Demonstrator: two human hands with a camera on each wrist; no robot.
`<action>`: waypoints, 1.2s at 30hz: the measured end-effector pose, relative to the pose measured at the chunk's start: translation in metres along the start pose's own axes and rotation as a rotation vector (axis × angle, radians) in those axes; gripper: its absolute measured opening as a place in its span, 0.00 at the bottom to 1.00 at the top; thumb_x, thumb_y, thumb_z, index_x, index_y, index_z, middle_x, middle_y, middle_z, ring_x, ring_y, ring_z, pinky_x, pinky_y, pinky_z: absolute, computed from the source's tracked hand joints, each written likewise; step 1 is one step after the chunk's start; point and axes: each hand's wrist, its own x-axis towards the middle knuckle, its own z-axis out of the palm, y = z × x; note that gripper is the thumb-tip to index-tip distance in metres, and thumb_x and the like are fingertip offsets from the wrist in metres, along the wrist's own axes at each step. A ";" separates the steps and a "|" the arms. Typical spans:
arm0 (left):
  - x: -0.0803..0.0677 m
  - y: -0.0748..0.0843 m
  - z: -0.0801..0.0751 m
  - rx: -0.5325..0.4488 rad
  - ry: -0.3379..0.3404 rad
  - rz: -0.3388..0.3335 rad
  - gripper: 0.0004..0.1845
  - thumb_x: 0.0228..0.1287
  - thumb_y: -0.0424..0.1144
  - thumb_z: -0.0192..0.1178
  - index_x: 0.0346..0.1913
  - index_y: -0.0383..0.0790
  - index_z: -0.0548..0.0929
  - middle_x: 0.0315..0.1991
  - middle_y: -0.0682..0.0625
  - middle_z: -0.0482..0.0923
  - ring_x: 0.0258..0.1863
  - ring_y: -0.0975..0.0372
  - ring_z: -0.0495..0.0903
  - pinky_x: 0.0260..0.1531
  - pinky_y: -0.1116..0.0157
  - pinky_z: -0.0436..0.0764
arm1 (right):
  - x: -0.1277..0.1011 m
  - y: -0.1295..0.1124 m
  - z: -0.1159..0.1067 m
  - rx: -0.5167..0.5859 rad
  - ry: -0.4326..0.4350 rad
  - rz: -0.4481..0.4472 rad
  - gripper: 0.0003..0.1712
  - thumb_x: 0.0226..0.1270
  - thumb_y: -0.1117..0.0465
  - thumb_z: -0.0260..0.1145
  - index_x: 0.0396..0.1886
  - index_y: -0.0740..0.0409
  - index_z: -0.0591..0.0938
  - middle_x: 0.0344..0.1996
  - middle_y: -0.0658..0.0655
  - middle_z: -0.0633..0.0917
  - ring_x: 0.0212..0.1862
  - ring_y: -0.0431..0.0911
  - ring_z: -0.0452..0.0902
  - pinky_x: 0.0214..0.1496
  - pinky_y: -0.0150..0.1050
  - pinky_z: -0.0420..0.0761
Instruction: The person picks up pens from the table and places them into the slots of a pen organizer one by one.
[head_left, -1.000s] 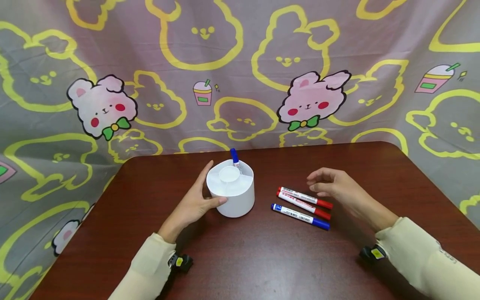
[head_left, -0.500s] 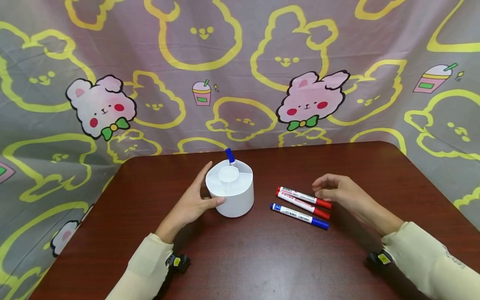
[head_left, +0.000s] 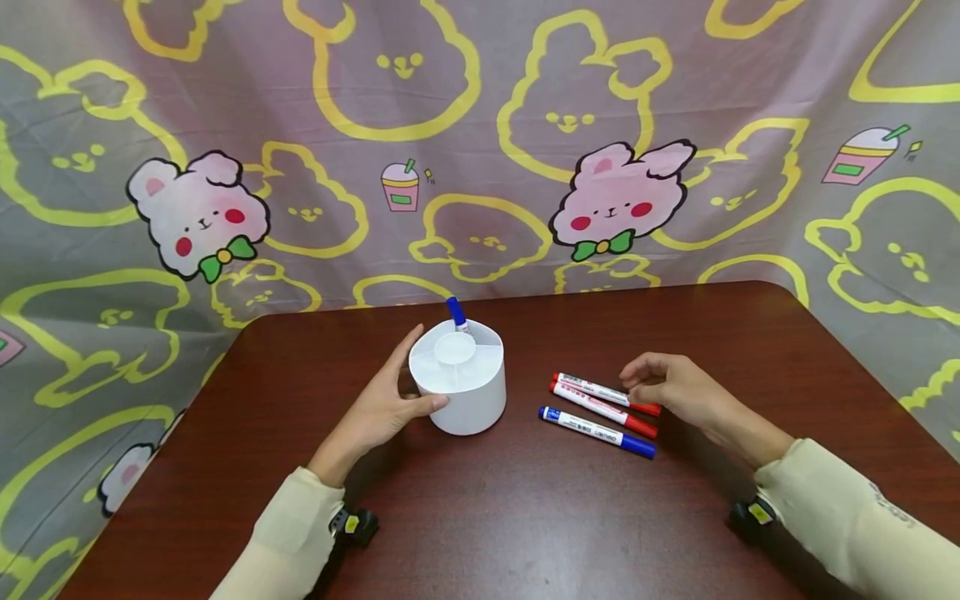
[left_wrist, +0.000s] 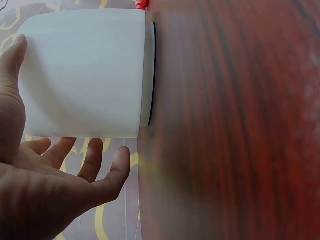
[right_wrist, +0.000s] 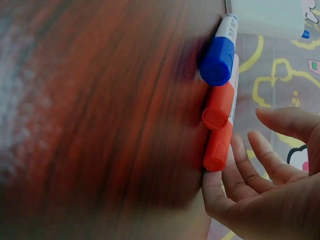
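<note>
A white round holder (head_left: 459,392) with divided compartments stands on the brown table (head_left: 525,517). A blue-capped marker (head_left: 454,313) stands in its far compartment. My left hand (head_left: 423,372) rests against the holder's left side, thumb on its front; in the left wrist view the fingers (left_wrist: 107,175) lie relaxed beside the holder (left_wrist: 85,70). Two red markers (head_left: 603,390) (head_left: 600,408) and a blue marker (head_left: 596,431) lie side by side to its right. My right hand (head_left: 630,383) hovers at the red caps (right_wrist: 217,147), its fingers (right_wrist: 260,155) loosely curved and holding nothing.
A cartoon-rabbit cloth (head_left: 480,150) hangs behind the table and drapes down both sides. The table's far edge runs just behind the holder. Bare tabletop lies in front of the markers and the holder.
My right hand has come down and slightly left, closer to the red markers' capped ends. The blue marker in the holder has tipped a little to the left. My left hand has stayed.
</note>
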 end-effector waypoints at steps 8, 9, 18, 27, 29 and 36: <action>0.000 0.001 0.000 0.006 0.005 -0.005 0.59 0.62 0.36 0.76 0.86 0.57 0.46 0.76 0.38 0.66 0.64 0.47 0.76 0.51 0.68 0.82 | 0.005 0.000 0.007 -0.013 0.004 0.010 0.18 0.65 0.71 0.69 0.54 0.73 0.80 0.44 0.62 0.84 0.43 0.44 0.79 0.42 0.32 0.84; 0.000 0.001 0.000 0.005 0.006 -0.007 0.59 0.62 0.36 0.76 0.86 0.57 0.46 0.75 0.37 0.66 0.64 0.47 0.76 0.52 0.67 0.82 | 0.006 0.000 0.008 -0.017 0.005 0.011 0.18 0.64 0.72 0.69 0.53 0.73 0.80 0.43 0.62 0.84 0.42 0.44 0.79 0.42 0.32 0.84; -0.001 0.000 0.000 0.017 0.013 -0.016 0.58 0.63 0.37 0.76 0.86 0.58 0.47 0.76 0.38 0.65 0.67 0.46 0.75 0.56 0.62 0.82 | 0.009 -0.001 0.014 -0.118 0.030 -0.017 0.16 0.54 0.74 0.71 0.45 0.70 0.82 0.34 0.57 0.81 0.37 0.46 0.74 0.33 0.33 0.74; -0.001 -0.001 0.000 0.031 0.013 -0.016 0.58 0.63 0.39 0.76 0.86 0.58 0.46 0.77 0.39 0.64 0.68 0.45 0.74 0.57 0.59 0.82 | 0.008 0.001 0.016 -0.220 0.048 -0.029 0.09 0.53 0.74 0.72 0.35 0.67 0.83 0.29 0.53 0.79 0.34 0.45 0.72 0.33 0.34 0.71; -0.001 -0.001 0.000 0.035 0.015 -0.016 0.58 0.63 0.39 0.76 0.86 0.58 0.47 0.76 0.39 0.64 0.68 0.45 0.74 0.57 0.59 0.82 | 0.007 0.000 0.016 -0.234 0.053 -0.036 0.09 0.52 0.74 0.71 0.34 0.66 0.83 0.29 0.53 0.79 0.34 0.45 0.72 0.33 0.35 0.71; -0.001 -0.001 0.000 0.037 0.015 -0.019 0.58 0.64 0.38 0.76 0.86 0.57 0.47 0.75 0.38 0.66 0.66 0.45 0.76 0.55 0.60 0.83 | 0.007 0.001 0.016 -0.255 0.066 -0.028 0.05 0.53 0.72 0.69 0.31 0.64 0.83 0.26 0.51 0.79 0.31 0.44 0.72 0.32 0.34 0.71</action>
